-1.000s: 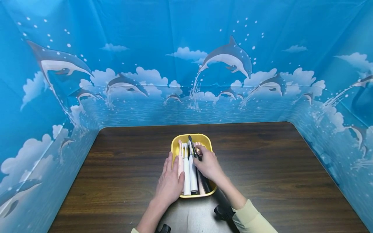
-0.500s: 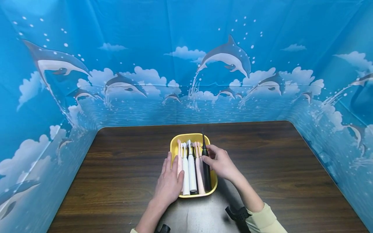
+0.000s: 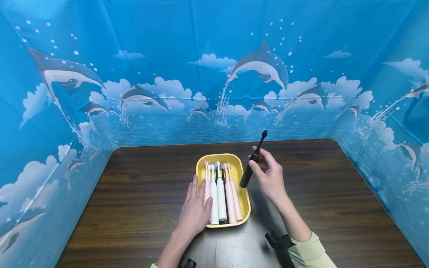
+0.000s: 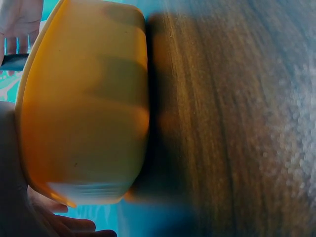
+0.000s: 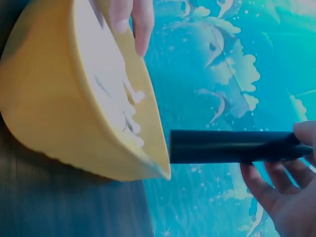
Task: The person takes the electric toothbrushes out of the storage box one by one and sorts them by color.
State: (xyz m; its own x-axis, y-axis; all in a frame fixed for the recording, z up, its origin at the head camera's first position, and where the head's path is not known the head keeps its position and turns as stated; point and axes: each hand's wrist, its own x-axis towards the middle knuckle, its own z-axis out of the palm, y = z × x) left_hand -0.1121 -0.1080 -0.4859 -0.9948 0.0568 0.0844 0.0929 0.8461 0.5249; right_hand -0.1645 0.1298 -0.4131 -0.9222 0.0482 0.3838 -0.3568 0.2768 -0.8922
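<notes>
A black electric toothbrush (image 3: 248, 172) is pinched by my right hand (image 3: 270, 177) above the right rim of the yellow bin, tilted with its head up and to the right. In the right wrist view the black handle (image 5: 212, 147) overlaps the bin's rim. My left hand (image 3: 195, 208) lies with straight fingers along the left side of the yellow bin (image 3: 247, 208). Inside the bin stand white toothbrushes (image 3: 221, 201) and pink toothbrushes (image 3: 230, 201), side by side with their heads toward the far end. Something black shows between them.
The bin stands on a dark wood-grain table (image 3: 144, 193). A blue curtain with dolphins (image 3: 161, 67) closes off the back and both sides. Black straps with cameras sit on both wrists; the right wrist camera (image 3: 279, 241) hangs beside the sleeve.
My right hand has lifted the black toothbrush out of the bin, up and to the right. Two pink toothbrushes show fully where it lay. My left hand stays in place.
</notes>
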